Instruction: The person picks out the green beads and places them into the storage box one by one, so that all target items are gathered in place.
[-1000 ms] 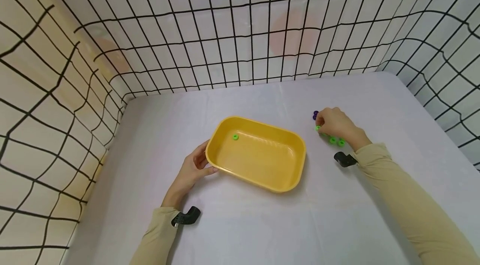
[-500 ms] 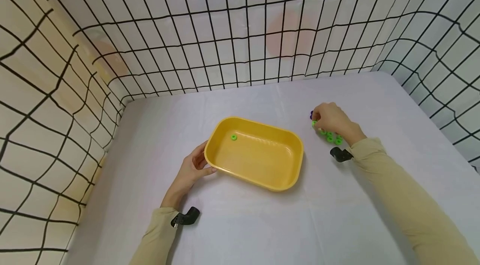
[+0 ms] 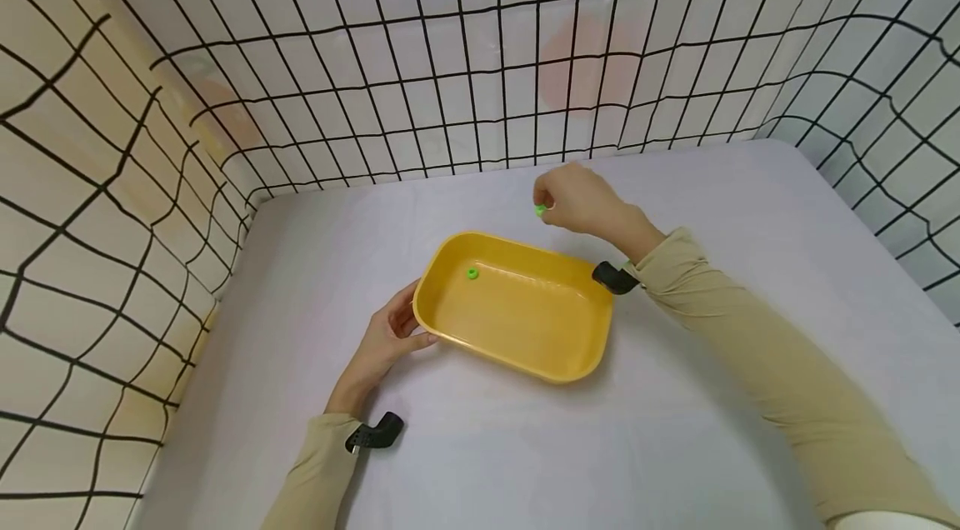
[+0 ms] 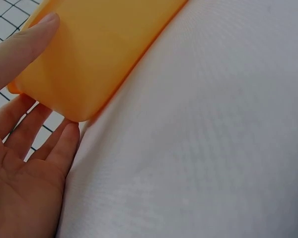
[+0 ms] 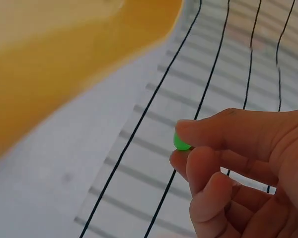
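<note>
A yellow tray (image 3: 517,309) stands on the table, a single green ring-shaped bead (image 3: 472,273) lying inside at its far left. My left hand (image 3: 386,334) holds the tray's left end, thumb on the near side and fingers round the corner, as the left wrist view shows on the orange-looking wall (image 4: 84,64). Beyond the tray's far rim, my right hand (image 3: 581,198) is raised and pinches another green bead (image 5: 182,142) between thumb and forefinger. The right wrist and sleeve hide the spot where other green and purple beads lay.
A white cloth (image 3: 480,463) covers the table. Black grid netting (image 3: 495,72) stands along the back and both sides. Small black wrist cameras (image 3: 378,432) stick out from both forearms; the right one overlaps the tray's right rim.
My right hand has picked a green bead from the group at the right and carried it leftward, to behind the tray. The left hand and tray stay in place.
</note>
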Motion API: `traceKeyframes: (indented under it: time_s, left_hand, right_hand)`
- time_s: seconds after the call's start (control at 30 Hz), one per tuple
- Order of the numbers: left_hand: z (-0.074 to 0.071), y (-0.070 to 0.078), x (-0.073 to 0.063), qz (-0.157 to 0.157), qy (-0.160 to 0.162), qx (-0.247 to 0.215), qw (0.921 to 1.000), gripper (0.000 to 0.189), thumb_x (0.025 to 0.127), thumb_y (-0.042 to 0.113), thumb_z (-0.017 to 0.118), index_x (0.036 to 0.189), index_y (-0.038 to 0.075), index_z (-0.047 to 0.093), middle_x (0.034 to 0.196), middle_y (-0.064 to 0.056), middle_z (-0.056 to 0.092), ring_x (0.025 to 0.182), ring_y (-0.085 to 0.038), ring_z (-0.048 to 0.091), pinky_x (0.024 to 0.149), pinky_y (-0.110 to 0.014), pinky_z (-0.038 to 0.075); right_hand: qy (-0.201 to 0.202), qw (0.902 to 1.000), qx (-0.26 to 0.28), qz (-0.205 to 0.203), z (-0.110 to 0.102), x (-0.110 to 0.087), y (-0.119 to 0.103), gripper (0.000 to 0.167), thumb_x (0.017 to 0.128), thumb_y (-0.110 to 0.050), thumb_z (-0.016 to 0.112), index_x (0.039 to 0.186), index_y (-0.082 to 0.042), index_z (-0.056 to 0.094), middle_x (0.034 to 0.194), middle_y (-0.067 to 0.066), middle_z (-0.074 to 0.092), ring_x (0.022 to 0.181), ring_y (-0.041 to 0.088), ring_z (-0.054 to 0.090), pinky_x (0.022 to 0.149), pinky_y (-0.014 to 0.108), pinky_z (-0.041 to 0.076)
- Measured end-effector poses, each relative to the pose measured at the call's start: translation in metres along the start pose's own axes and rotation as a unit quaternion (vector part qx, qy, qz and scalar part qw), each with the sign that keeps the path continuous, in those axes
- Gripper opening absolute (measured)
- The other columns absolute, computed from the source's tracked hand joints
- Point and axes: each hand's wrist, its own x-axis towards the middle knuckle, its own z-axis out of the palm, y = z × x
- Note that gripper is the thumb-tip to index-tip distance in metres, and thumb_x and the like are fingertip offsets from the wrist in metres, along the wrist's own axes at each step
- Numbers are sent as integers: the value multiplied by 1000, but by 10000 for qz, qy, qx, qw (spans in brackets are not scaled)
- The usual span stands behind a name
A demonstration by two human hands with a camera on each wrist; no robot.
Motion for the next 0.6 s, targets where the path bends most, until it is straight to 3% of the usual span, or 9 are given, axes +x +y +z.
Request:
traceKeyframes:
  time_s: [0.1, 0.2, 0.27, 0.33, 0.43, 0.6]
  left_hand:
    - [0, -1, 1, 24, 2, -9, 10000, 86, 78, -6, 78, 152, 5, 35, 155, -15, 39, 138, -39, 42, 107, -20, 43]
    - [0, -1, 1, 34, -22, -2, 10000, 86, 78, -6, 78, 152, 5, 35, 155, -15, 39, 138, -39, 41, 107, -19, 42]
    - [-1, -1, 2, 38, -41, -11, 10000, 85, 78, -6, 78, 152, 5, 36, 155, -15, 39, 138, -39, 41, 107, -20, 42]
    - [-1, -1, 2, 36, -56, -13, 10000, 86, 78, -5, 78, 152, 5, 35, 155, -15, 38, 138, -39, 41, 107, -20, 42]
    - [-2, -1, 2, 16, -63, -20, 10000, 86, 78, -5, 78, 152, 5, 35, 155, -15, 38, 138, -39, 41, 107, -20, 42]
    - [-2, 0, 1, -9, -69, -17, 10000, 85, 79, -2, 79, 152, 6, 35, 155, -14, 39, 138, -38, 41, 107, -20, 42]
  right_hand:
    - [-148, 9994, -134, -292, 8, 6, -25, 16, 86, -5, 67, 100, -1, 71, 98, 13, 69, 90, 28, 62, 80, 41, 56]
    - [-316, 9975, -408, -475, 21, 10, -45, 9, 84, -3, 66, 92, -3, 70, 89, 9, 67, 80, 22, 57, 69, 32, 53]
    - [-439, 9953, -623, -601, 31, 13, -55, 7, 83, 1, 63, 80, -5, 64, 76, 5, 58, 69, 18, 48, 58, 25, 44]
    - [-576, 9914, -877, -783, 43, 16, -62, 18, 83, 3, 63, 71, -8, 55, 67, 2, 46, 63, 15, 39, 51, 22, 34]
    - [-803, 9839, -1170, -1085, 61, 18, -67, 28, 87, 3, 63, 68, -11, 47, 64, -1, 34, 60, 13, 33, 49, 22, 29]
    - [-912, 9778, -1420, -1240, 83, 21, -67, 26, 95, -4, 61, 73, -10, 50, 67, 1, 35, 63, 15, 36, 54, 25, 35]
